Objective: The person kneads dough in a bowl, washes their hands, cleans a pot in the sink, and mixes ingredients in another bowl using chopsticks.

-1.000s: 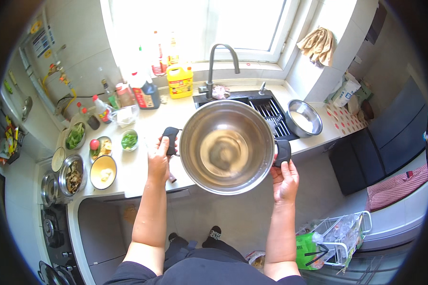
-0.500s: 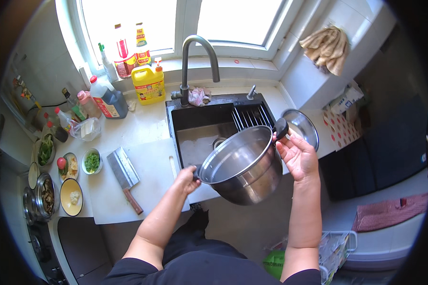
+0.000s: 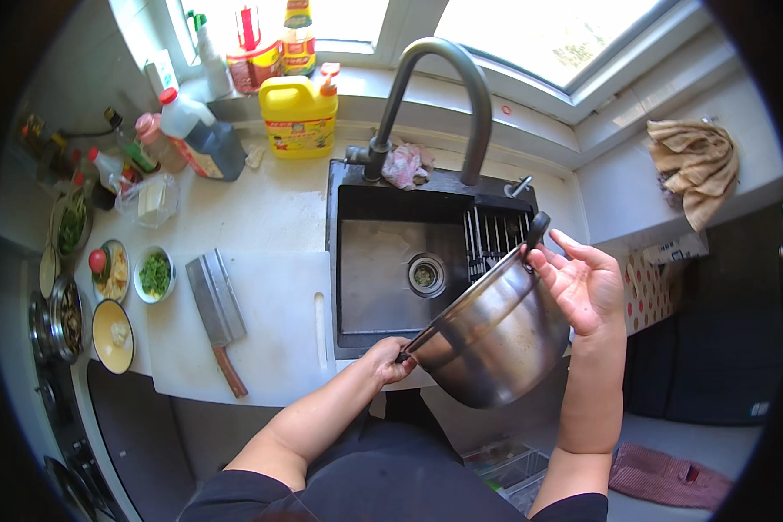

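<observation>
A large stainless steel pot (image 3: 496,339) with black side handles is tilted toward the sink (image 3: 370,326), just in front of its near edge. My left hand (image 3: 391,361) is closed around the handle on its left side. At the raised right handle, my right hand (image 3: 583,283) grips with the thumb while some fingers stretch away. The pot's inside is turned from view. Beyond it, the dark sink shows a round drain (image 3: 426,275) and a black rack (image 3: 487,239), under a tall curved faucet (image 3: 444,61).
Left of the sink, a cleaver (image 3: 217,300) lies on a white cutting board (image 3: 278,348). Farther left stand a bowl of chopped greens (image 3: 155,275) and a yellow bowl (image 3: 113,348). A yellow jug (image 3: 298,122) and several bottles line the back. A tan cloth (image 3: 692,170) hangs at right.
The pot has tipped from its opening facing up to its opening facing the sink, its base swinging down toward me. Both hands keep hold of it. The view has shifted.
</observation>
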`<move>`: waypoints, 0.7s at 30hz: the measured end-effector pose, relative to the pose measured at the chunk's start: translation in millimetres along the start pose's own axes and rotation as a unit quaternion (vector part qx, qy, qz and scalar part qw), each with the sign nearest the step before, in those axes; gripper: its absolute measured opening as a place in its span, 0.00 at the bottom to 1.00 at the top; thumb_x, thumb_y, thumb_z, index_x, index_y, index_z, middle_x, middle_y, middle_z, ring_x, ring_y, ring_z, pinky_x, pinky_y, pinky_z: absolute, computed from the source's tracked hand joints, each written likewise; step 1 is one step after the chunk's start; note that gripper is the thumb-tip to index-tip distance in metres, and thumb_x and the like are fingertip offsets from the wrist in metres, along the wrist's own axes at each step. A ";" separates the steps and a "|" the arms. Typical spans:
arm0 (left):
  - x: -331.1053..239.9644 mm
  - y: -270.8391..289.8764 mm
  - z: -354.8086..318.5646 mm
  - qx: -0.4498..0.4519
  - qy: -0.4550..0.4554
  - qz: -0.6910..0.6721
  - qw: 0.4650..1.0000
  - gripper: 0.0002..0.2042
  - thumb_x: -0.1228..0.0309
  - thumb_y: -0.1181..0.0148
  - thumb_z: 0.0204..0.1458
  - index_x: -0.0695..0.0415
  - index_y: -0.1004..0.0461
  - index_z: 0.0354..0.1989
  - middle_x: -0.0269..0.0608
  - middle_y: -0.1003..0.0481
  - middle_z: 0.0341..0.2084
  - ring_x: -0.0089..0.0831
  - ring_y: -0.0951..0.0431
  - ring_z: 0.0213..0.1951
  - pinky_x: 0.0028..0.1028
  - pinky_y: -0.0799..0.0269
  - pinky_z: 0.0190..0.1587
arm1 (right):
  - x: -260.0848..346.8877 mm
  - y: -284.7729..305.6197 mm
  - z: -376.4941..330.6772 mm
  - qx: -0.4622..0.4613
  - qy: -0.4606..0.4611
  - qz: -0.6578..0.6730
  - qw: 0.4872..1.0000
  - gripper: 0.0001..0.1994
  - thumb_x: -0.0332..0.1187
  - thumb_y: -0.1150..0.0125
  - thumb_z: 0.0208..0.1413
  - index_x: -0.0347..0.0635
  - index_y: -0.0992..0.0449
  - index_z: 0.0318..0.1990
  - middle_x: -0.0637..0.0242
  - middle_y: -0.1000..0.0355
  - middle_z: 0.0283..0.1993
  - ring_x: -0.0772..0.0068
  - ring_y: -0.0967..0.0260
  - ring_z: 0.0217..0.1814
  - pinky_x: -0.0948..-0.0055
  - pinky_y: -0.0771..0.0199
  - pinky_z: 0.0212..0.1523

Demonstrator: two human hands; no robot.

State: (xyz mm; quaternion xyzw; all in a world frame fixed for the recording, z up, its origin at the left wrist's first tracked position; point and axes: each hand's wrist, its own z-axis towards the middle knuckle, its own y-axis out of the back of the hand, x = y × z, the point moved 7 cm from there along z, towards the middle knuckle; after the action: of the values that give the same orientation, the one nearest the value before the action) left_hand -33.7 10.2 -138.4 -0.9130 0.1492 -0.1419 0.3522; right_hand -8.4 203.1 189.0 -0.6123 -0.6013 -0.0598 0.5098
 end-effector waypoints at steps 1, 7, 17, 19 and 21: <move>-0.5 3.2 4.3 -0.005 -0.001 -0.025 1.000 0.10 0.70 0.58 0.56 0.63 0.34 0.27 0.39 0.33 0.15 0.24 0.34 0.12 0.18 0.34 0.11 | 0.2 -2.1 5.1 0.002 -0.006 -0.008 1.000 0.28 0.22 0.48 0.48 0.23 0.50 0.56 0.41 0.40 0.47 0.48 0.35 0.48 0.61 0.26 0.49; 2.7 12.7 24.7 -0.001 -0.013 -0.088 0.996 0.10 0.69 0.56 0.56 0.64 0.38 0.29 0.41 0.34 0.16 0.28 0.33 0.14 0.20 0.32 0.13 | -3.3 -6.5 21.1 0.033 -0.039 -0.010 0.999 0.31 0.22 0.50 0.49 0.24 0.55 0.59 0.39 0.41 0.49 0.46 0.36 0.50 0.61 0.27 0.50; -72.1 31.6 -17.3 -0.153 -0.231 0.024 0.961 0.08 0.66 0.53 0.56 0.57 0.33 0.36 0.40 0.30 0.24 0.30 0.30 0.23 0.24 0.35 0.15 | 0.5 47.1 7.5 0.055 -0.065 0.018 0.996 0.19 0.27 0.48 0.49 0.28 0.37 0.49 0.49 0.32 0.42 0.56 0.32 0.45 0.66 0.26 0.44; -105.5 5.9 -62.3 -0.175 -0.323 0.151 0.918 0.08 0.65 0.53 0.56 0.55 0.31 0.37 0.36 0.29 0.24 0.27 0.30 0.23 0.24 0.32 0.15 | -10.9 96.0 8.3 -0.001 -0.071 -0.007 0.997 0.16 0.29 0.47 0.48 0.31 0.33 0.45 0.56 0.30 0.39 0.64 0.31 0.39 0.71 0.27 0.38; -123.6 -31.3 -104.5 -0.212 -0.384 0.210 0.874 0.10 0.65 0.53 0.57 0.56 0.31 0.42 0.34 0.28 0.25 0.21 0.31 0.16 0.18 0.34 0.12 | -31.1 137.7 6.7 -0.084 -0.089 0.007 0.992 0.12 0.31 0.47 0.50 0.33 0.31 0.40 0.58 0.29 0.36 0.66 0.31 0.34 0.71 0.29 0.34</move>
State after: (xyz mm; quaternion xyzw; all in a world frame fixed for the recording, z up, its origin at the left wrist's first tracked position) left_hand -179.4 15.6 -61.7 -0.8956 0.2168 0.3323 0.2011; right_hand 89.4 220.2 88.4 -0.6600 -0.6331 -0.0522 0.4011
